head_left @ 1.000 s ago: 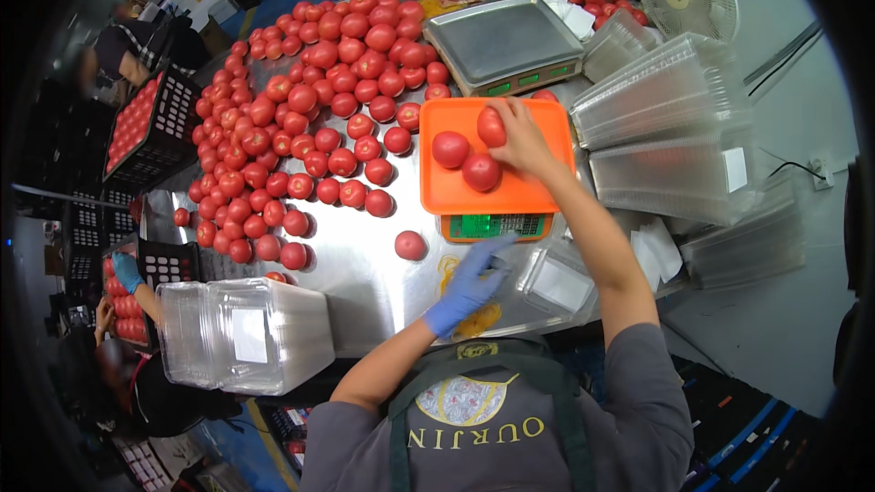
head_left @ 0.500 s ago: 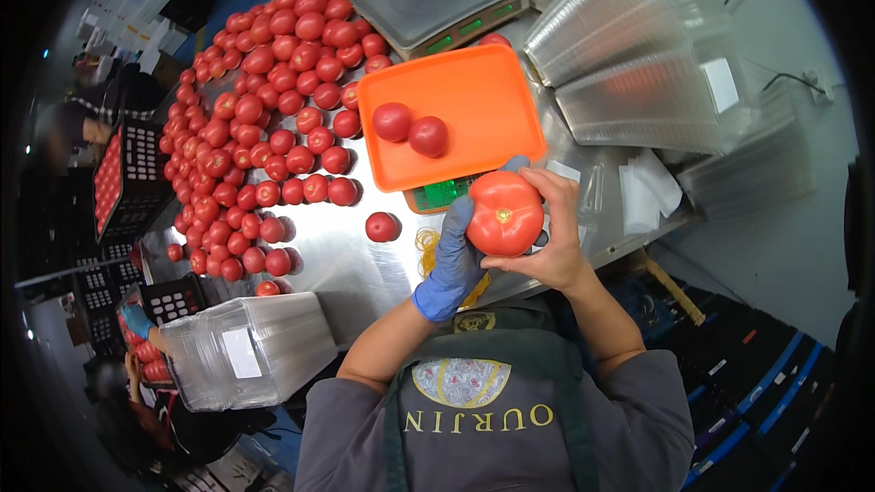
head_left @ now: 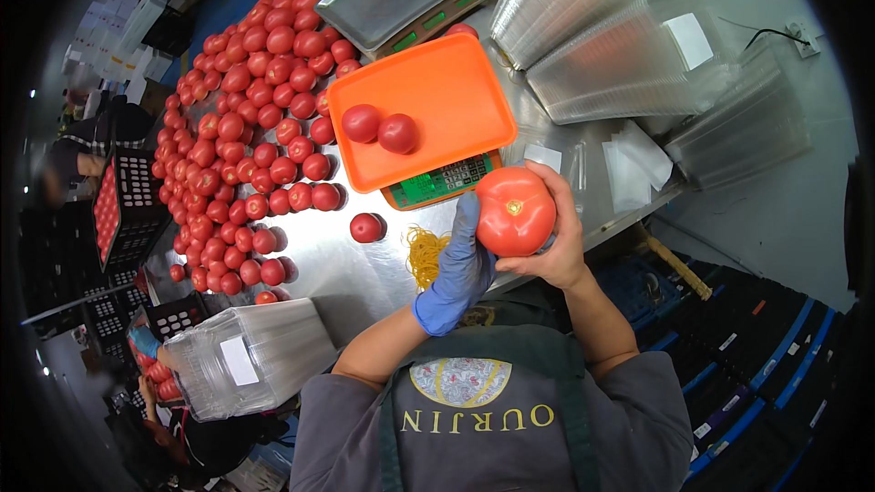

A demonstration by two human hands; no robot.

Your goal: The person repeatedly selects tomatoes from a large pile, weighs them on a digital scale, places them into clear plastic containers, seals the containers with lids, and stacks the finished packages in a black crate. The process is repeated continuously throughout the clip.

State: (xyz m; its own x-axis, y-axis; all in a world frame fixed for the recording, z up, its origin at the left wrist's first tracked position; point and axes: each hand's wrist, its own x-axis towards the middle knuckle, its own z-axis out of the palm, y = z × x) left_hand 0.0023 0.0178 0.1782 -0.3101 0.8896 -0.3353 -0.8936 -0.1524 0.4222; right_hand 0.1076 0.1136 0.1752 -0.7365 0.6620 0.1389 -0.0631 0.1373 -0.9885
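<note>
I see the left hand (head_left: pixel 454 281) and right hand (head_left: pixel 565 251) cupping one tomato (head_left: pixel 516 210); mostly hidden left fingers, if slack, could drop it beneath them.

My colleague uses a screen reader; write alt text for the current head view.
A person's blue-gloved left hand and bare right hand hold a large red tomato at a metal table. Ahead, an orange tray with two tomatoes sits on a scale; many loose tomatoes spread to the left, and clear plastic containers are stacked on both sides.
</note>
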